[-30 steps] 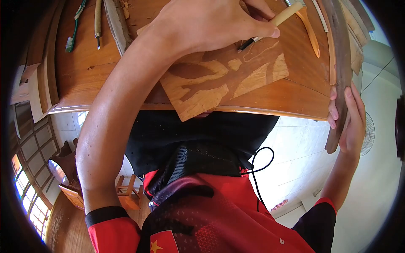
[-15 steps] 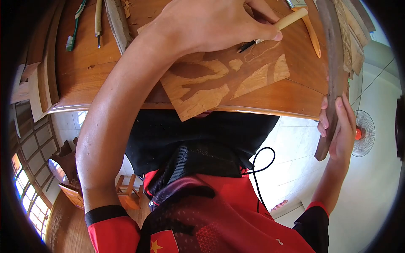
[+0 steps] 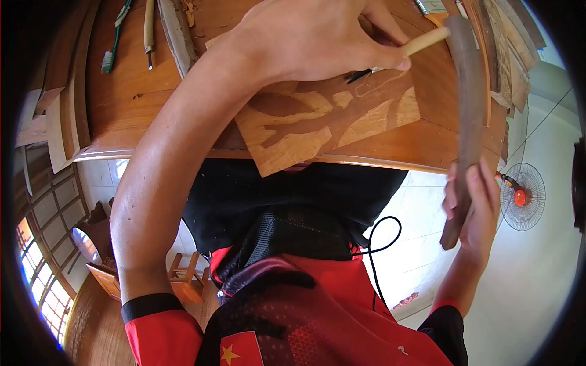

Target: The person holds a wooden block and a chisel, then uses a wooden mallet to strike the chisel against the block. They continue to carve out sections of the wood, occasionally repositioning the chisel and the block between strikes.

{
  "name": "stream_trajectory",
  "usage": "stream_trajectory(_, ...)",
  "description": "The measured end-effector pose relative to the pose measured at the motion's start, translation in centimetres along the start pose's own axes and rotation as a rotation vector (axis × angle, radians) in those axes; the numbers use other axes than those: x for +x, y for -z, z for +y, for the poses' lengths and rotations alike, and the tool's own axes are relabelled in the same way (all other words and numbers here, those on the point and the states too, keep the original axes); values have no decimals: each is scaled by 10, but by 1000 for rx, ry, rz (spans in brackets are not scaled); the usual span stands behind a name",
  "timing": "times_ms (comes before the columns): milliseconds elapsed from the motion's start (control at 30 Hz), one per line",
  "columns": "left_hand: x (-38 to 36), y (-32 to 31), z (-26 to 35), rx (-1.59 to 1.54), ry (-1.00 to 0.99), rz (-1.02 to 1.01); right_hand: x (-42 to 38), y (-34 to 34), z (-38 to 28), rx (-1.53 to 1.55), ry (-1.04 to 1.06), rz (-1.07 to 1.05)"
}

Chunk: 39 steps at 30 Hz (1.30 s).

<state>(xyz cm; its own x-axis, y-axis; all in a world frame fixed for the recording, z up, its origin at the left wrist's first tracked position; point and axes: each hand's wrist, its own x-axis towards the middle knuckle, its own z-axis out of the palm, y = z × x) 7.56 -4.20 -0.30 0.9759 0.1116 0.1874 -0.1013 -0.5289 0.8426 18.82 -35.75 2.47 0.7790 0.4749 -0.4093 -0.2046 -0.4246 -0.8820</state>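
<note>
My left hand (image 3: 323,43) is closed around a chisel with a pale wooden handle (image 3: 427,41). The chisel's dark metal tip (image 3: 359,75) rests close over a carved wooden panel (image 3: 296,146), which has lighter, cut-away patches and a drawn outline beside the tip. Part of the panel lies hidden under my left hand and wrist. On the right, my right hand (image 3: 479,210) grips the lower end of a long dark wooden stick (image 3: 469,97). The stick stands lengthwise, its upper end right at the butt of the chisel handle.
A green toothbrush (image 3: 115,39), another wood-handled chisel (image 3: 149,30) and a rough grey wood strip (image 3: 176,36) lie at the table's left. A paintbrush (image 3: 433,8) is at the upper right. The panel's corner overhangs the table's front edge (image 3: 390,163). A fan (image 3: 520,197) stands beyond.
My right hand has swung the wooden stick leftward, bringing its upper end to the chisel handle. My left hand keeps the chisel in nearly the same spot on the panel.
</note>
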Motion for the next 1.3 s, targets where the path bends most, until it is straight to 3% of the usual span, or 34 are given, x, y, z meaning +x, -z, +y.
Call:
stream_trajectory(67, 1, 1, 0, -9, 0, -11, -4, 3, 3, -23, -44, -69)
stream_trajectory(167, -7, -13, 6, 186, -65, 89, -8, -13, 1, 72, 88, 39)
stream_trajectory(233, -8, -13, 8, 212, -92, 91, -18, -12, 6, -49, -57, -60)
stream_trajectory(300, -5, -13, -1, 199, -123, 77, -19, -10, 8, 24, -67, -19)
stream_trajectory(400, 0, 0, -4, 5, -30, -44, -19, -25, 14, 97, 91, 150)
stream_trajectory(500, 0, -6, -6, 81, -107, -10, -29, -24, 22, 40, -18, -52)
stream_trajectory(633, -3, -18, -21, 109, -207, 79, -27, -25, 25, 174, 55, 82)
stream_trajectory(700, -2, -15, -16, 140, -179, 37, -33, -23, 27, 62, -22, -58)
stream_trajectory(867, -4, -14, -10, 203, -146, 19, -35, -31, 27, 150, 59, 164)
stream_trajectory(967, -2, -12, -10, 198, -137, -21, -45, -31, 27, 67, -61, -37)
stream_trajectory(1100, -3, -13, -10, 189, -143, -25, -38, -34, 27, 221, 36, 174)
stream_trajectory(1167, -1, -13, -14, 219, -168, -14, -44, -34, 25, 66, -83, -19)
stream_trajectory(1233, -2, -18, -20, 233, -201, 10, -43, -32, 26, 142, -32, 5)
stream_trajectory(1300, -4, -14, -17, 190, -200, -10, -38, -35, 26, 265, 65, 168)
